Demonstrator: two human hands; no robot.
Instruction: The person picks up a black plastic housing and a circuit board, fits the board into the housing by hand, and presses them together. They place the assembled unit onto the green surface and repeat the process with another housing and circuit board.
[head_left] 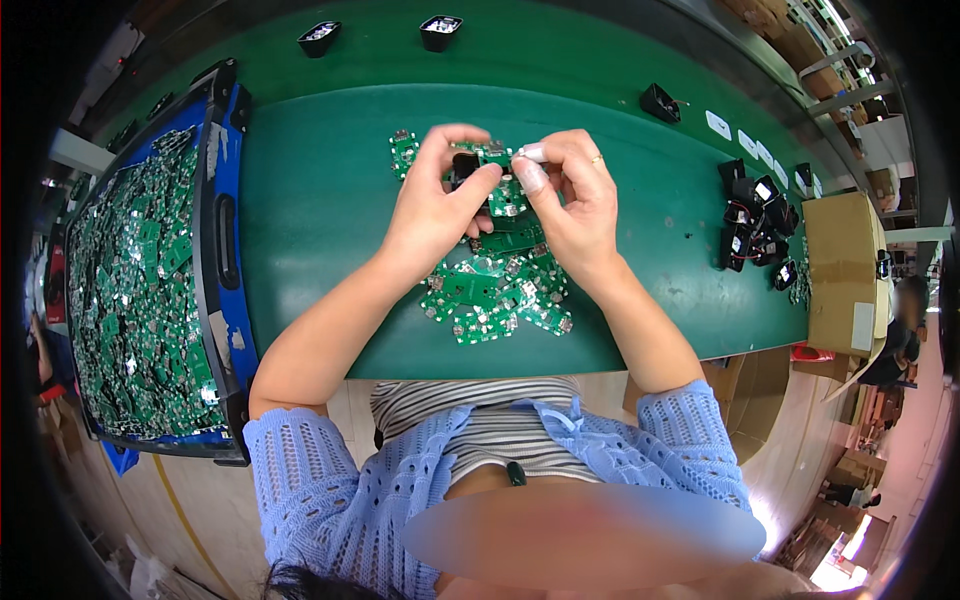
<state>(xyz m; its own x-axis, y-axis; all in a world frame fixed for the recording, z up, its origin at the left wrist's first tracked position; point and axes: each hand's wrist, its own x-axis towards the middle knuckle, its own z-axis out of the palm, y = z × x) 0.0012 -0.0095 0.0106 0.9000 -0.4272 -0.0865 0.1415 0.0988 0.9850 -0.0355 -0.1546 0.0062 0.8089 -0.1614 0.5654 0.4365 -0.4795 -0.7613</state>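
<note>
My left hand (432,200) is closed around a small black plastic housing (463,167), its thumb across the near side. Against the housing, between my hands, is a green circuit board (507,197) with small silver parts. My right hand (575,200) has white covers on thumb and forefinger and a ring on another finger. Its thumb and forefinger pinch together at the board's upper right edge; what lies between these tips is too small to make out. Below my hands lies a loose pile of green circuit boards (490,290), and a single board (403,152) sits beyond my left hand.
A blue and black crate (228,240) full of circuit boards stands at the left. On the right are a heap of black housings (750,225) and a cardboard box (840,270). Black housings (441,33) and white pieces (718,125) sit on the green strip behind the table.
</note>
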